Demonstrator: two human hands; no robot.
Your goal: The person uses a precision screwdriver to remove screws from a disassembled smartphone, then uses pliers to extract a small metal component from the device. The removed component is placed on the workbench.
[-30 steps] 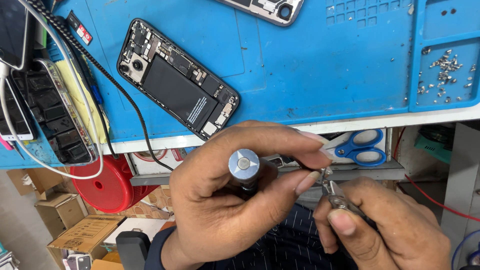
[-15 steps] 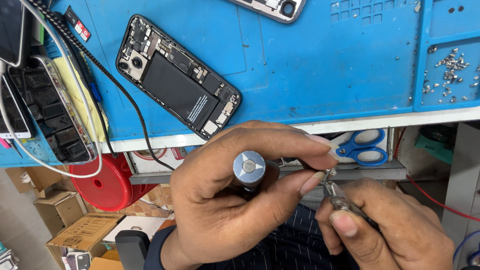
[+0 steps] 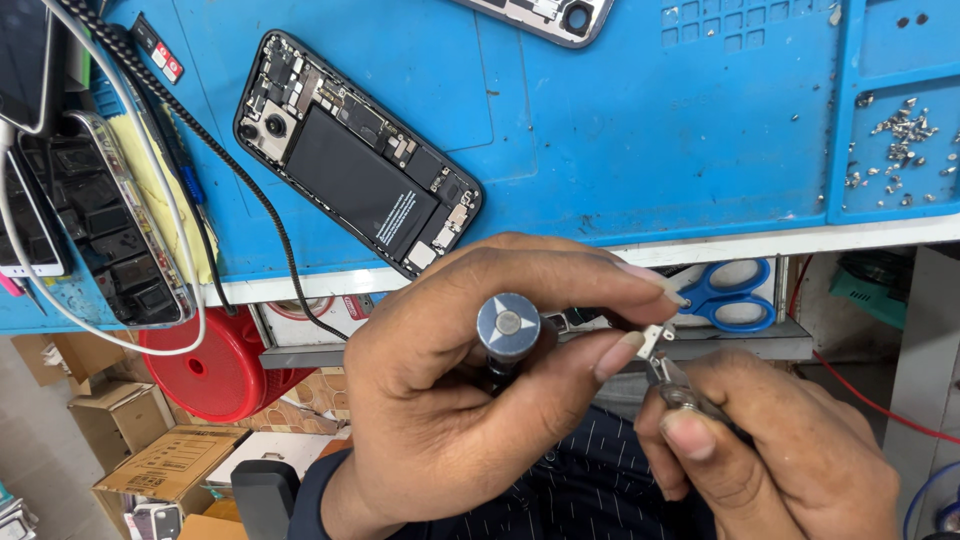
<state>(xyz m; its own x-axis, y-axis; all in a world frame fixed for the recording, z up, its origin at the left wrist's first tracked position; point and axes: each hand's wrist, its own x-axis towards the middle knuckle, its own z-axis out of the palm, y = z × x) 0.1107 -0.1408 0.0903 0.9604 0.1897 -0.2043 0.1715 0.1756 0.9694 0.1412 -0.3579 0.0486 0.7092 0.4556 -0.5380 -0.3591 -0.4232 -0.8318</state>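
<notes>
Gripping a screwdriver [image 3: 508,328] in my left hand [image 3: 450,400], I see its round silver cap seated between thumb and curled fingers [image 3: 560,275]. My right hand [image 3: 770,450] pinches tweezers [image 3: 672,380] on a small metal bracket [image 3: 655,338], touching my left fingertips, near the blue mat [image 3: 600,150].

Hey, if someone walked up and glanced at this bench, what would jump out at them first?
Front and centre, the left hand grips a screwdriver with a round silver cap, while the right hand holds tweezers on a tiny metal part at the fingertips. Behind them, an opened phone lies diagonally on the blue mat, with loose screws in a tray at right.
</notes>
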